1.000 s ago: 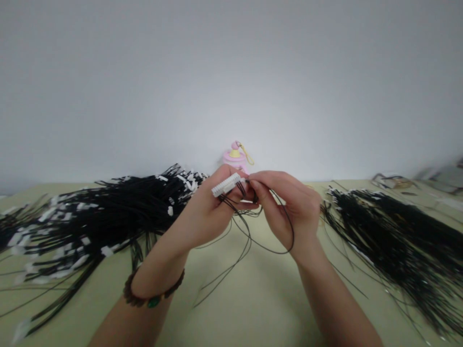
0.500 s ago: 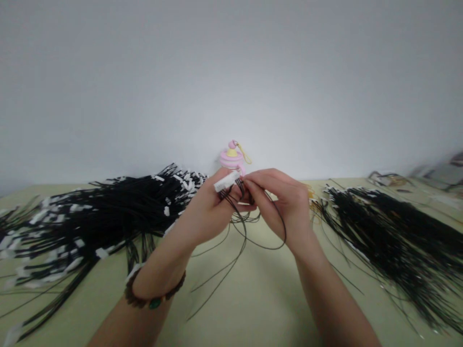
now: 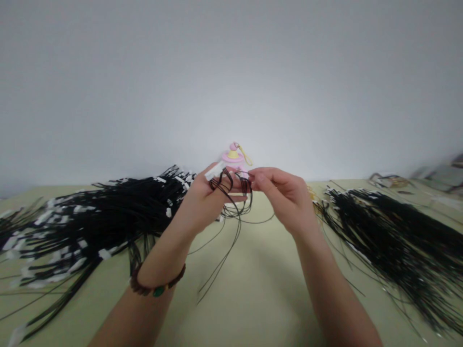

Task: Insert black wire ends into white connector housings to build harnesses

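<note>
Left hand (image 3: 202,205) grips a white connector (image 3: 215,169) trailing black wires (image 3: 231,185); right hand (image 3: 285,197) touches them, its grip unclear, above a pale green tabletop (image 3: 260,299), between two wire bundles (image 3: 108,217).

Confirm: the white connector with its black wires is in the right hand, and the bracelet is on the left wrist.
Wrong hand: the head view shows the white connector and black wires in the left hand, not the right hand. The bracelet is on the left wrist, as stated.
</note>
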Demonstrator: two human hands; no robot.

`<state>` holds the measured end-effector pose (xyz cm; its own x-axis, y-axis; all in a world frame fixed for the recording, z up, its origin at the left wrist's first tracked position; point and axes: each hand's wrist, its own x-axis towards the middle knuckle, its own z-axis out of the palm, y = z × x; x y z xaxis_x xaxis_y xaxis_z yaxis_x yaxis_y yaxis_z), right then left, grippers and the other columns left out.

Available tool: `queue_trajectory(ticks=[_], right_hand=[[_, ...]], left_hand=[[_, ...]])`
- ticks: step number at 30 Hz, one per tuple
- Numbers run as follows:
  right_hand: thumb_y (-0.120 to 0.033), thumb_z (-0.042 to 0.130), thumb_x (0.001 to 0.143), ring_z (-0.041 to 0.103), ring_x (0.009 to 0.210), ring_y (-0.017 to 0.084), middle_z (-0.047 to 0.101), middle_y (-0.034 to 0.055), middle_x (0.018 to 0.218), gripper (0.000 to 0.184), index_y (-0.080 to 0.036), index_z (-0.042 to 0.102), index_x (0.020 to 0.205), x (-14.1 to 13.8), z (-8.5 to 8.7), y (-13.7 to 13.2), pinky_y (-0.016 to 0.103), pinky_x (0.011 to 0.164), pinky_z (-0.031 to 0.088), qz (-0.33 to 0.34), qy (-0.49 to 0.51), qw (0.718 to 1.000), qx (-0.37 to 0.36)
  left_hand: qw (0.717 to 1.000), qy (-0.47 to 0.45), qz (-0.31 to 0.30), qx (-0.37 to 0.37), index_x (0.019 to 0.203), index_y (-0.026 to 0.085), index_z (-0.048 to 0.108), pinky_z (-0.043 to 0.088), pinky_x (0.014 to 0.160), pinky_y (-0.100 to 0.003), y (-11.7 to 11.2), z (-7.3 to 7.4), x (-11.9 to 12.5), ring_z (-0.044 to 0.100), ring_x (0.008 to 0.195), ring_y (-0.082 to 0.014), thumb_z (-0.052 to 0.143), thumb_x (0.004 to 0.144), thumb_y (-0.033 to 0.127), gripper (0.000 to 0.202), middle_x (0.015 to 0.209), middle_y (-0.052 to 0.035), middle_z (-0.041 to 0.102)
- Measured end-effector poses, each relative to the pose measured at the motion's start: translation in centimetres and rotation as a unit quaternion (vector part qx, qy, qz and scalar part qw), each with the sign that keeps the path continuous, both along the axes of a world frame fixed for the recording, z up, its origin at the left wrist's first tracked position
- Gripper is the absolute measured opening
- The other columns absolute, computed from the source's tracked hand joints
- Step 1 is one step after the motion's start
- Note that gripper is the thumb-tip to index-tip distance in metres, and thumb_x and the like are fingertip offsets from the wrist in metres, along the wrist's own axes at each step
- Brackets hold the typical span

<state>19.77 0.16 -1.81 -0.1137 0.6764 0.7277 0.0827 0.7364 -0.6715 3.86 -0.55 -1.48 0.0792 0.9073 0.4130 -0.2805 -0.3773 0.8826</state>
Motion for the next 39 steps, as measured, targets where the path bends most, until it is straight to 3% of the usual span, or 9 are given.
queue_trajectory(ticks=[5,8,11,16,19,25,32,35,39], right_hand=[[-0.019,0.060,0.085,0.060,0.112,0.019,0.067,0.0097,0.102,0.015,-0.019,0.072,0.076,-1.7,-0.5,-0.8,0.035,0.095,0.051,-0.101,-0.110,0.983,0.107],[-0.020,0.062,0.084,0.062,0.109,0.019,0.068,0.0097,0.102,0.013,-0.020,0.073,0.077,-2.1,-0.9,-0.5,0.035,0.091,0.052,-0.110,-0.122,0.979,0.120],[-0.019,0.063,0.083,0.066,0.101,0.018,0.070,0.0085,0.101,0.012,-0.020,0.075,0.080,-2.0,-1.0,-0.2,0.032,0.088,0.053,-0.097,-0.140,0.978,0.120],[-0.019,0.064,0.082,0.063,0.062,0.011,0.069,0.0013,0.067,0.015,-0.016,0.072,0.070,-1.5,-1.1,0.2,0.021,0.060,0.046,-0.077,-0.185,0.977,0.073],[-0.019,0.062,0.083,0.063,0.063,0.011,0.070,0.0025,0.070,0.016,-0.016,0.072,0.071,-1.4,-1.1,0.2,0.022,0.060,0.044,-0.101,-0.196,0.971,0.090],[-0.017,0.061,0.084,0.063,0.066,0.013,0.070,0.0041,0.074,0.015,-0.016,0.073,0.075,-1.5,-1.2,-0.1,0.022,0.060,0.041,-0.143,-0.228,0.954,0.130],[-0.016,0.053,0.087,0.062,0.065,0.016,0.068,0.0064,0.071,0.022,-0.014,0.072,0.077,-2.2,-1.4,-0.3,0.026,0.059,0.041,-0.148,-0.316,0.928,0.127],[-0.018,0.058,0.085,0.067,0.078,0.018,0.071,0.0078,0.084,0.017,-0.016,0.074,0.078,-1.7,-1.1,-0.4,0.027,0.068,0.048,-0.129,-0.315,0.932,0.121],[-0.019,0.064,0.082,0.065,0.104,0.020,0.069,0.0134,0.112,0.010,-0.016,0.074,0.083,-1.1,-0.4,-1.1,0.032,0.090,0.051,-0.157,-0.196,0.953,0.167]], left_hand=[[0.996,-0.085,0.016,0.028,0.082,0.015,0.060,0.059,0.060,-0.025,0.6,0.1,0.4,0.070,0.069,-0.0170,0.071,0.079,0.022,0.013,0.071,-0.0025,0.069],[0.992,-0.125,0.001,0.003,0.085,0.015,0.059,0.058,0.059,-0.026,0.7,0.4,0.4,0.071,0.072,-0.0194,0.067,0.081,0.021,0.010,0.071,-0.0048,0.070],[0.990,-0.141,0.009,-0.002,0.081,0.016,0.058,0.059,0.069,-0.031,0.6,0.7,0.2,0.072,0.080,-0.0210,0.066,0.082,0.021,0.010,0.075,-0.0041,0.070],[0.991,-0.129,0.035,0.004,0.078,0.016,0.055,0.059,0.076,-0.036,0.3,1.0,-0.4,0.071,0.084,-0.0212,0.068,0.080,0.021,0.014,0.074,-0.0012,0.067],[0.992,-0.121,0.034,-0.007,0.076,0.016,0.056,0.061,0.072,-0.036,0.0,1.2,-0.8,0.071,0.082,-0.0210,0.067,0.080,0.019,0.012,0.073,-0.0021,0.067],[0.987,-0.143,0.034,-0.065,0.078,0.016,0.057,0.059,0.054,-0.022,-0.6,1.7,-0.7,0.070,0.069,-0.0148,0.061,0.084,0.011,0.008,0.067,0.0013,0.064],[0.978,-0.194,0.039,-0.062,0.080,0.014,0.052,0.061,0.065,-0.028,-0.2,1.5,0.6,0.073,0.076,-0.0190,0.051,0.090,0.012,0.010,0.076,-0.0053,0.070],[0.981,-0.183,0.045,-0.041,0.079,0.015,0.051,0.061,0.067,-0.029,0.1,1.3,0.5,0.072,0.075,-0.0189,0.051,0.090,0.012,0.011,0.071,-0.0039,0.068],[0.985,-0.154,0.073,0.015,0.079,0.016,0.053,0.060,0.066,-0.028,0.6,0.6,0.4,0.070,0.067,-0.0156,0.058,0.087,0.016,0.009,0.062,0.0020,0.061]])
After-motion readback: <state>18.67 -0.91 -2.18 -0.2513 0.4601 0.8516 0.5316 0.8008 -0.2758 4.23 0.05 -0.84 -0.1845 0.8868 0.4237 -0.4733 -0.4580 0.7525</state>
